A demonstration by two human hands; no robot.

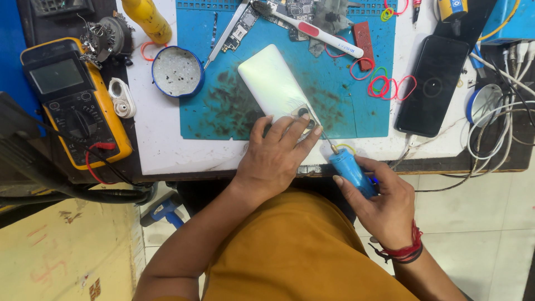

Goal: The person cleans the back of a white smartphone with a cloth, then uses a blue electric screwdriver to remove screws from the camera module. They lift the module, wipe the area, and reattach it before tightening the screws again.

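Note:
A pale green phone [271, 83] lies back side up on a blue work mat [340, 95], tilted with its camera end toward me. My left hand [276, 153] presses down on that near end, fingers spread around the camera lenses. My right hand [382, 203] grips a blue-handled screwdriver [350, 170], held just off the table's front edge. Its thin tip points up-left toward the phone's near corner beside my left fingertips.
A yellow multimeter [75, 100] sits at the left, a round blue tin [177, 71] beside the mat. A black phone [433, 83] lies at the right near tangled white cables [501, 128]. A toothbrush [312, 28], circuit boards, tweezers and coloured rubber bands [390, 86] litter the mat.

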